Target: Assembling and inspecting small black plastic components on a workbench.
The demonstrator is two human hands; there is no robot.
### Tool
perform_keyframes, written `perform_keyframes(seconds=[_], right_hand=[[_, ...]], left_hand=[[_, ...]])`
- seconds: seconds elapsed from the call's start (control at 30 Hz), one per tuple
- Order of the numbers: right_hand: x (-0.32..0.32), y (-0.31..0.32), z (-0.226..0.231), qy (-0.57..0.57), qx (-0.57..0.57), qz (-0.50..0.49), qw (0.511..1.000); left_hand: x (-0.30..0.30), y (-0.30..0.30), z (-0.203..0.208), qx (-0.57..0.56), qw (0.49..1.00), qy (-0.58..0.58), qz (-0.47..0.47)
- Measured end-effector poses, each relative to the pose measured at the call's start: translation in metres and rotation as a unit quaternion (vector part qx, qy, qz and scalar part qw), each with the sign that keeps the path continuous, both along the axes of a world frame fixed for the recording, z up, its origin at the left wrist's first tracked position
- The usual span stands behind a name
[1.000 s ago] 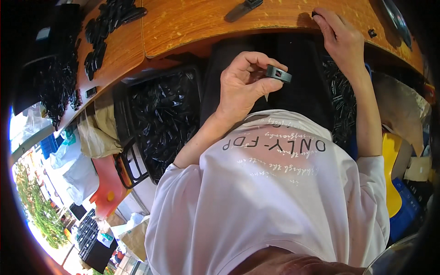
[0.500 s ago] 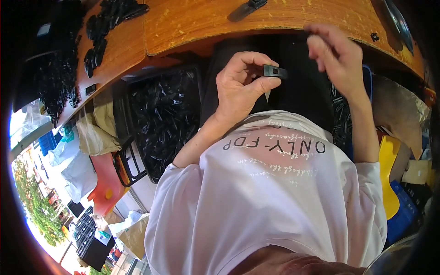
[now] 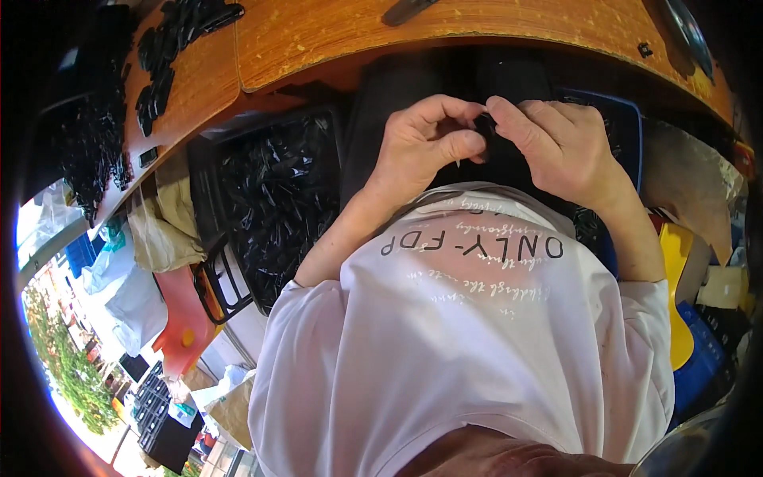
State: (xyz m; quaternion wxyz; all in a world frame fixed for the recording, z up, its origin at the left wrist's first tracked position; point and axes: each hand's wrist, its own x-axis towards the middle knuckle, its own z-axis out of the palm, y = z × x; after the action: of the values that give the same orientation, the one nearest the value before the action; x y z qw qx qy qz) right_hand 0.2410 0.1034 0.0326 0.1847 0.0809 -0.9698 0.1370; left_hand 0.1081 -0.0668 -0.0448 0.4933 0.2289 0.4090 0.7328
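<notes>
Small black plastic part sits in front of the person's lap, between both hands. Left hand has it pinched, thumb against curled fingers. Right hand has come in off the counter edge to meet it, thumb and fingertips drawn together there, so two hands are now on the one spot; can't tell if it grips a piece of its own, fingers block the view.

Left of the lap: black rectangular plastic bin, loaded with loose glossy black plastic pieces. Right: blue-rimmed bin, dark contents mostly behind the right forearm.

Beyond: brown wooden counter, carrying a dark elongated piece, a tiny black bit, and clustered black plastic parts at left.
</notes>
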Motion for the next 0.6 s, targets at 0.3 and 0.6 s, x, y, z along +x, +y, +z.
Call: perform_keyframes(seconds=[0.3, 0.6], right_hand=[[0.000, -0.010, 0.002, 0.030, -0.225, -0.007, 0.974], [0.008, -0.014, -0.003, -0.168, -0.408, -0.108, 0.891]], left_hand=[[0.003, 0.001, 0.001, 0.018, 0.995, -0.096, -0.030], [0.011, 0.001, 0.005, -0.006, 0.990, 0.114, 0.078]])
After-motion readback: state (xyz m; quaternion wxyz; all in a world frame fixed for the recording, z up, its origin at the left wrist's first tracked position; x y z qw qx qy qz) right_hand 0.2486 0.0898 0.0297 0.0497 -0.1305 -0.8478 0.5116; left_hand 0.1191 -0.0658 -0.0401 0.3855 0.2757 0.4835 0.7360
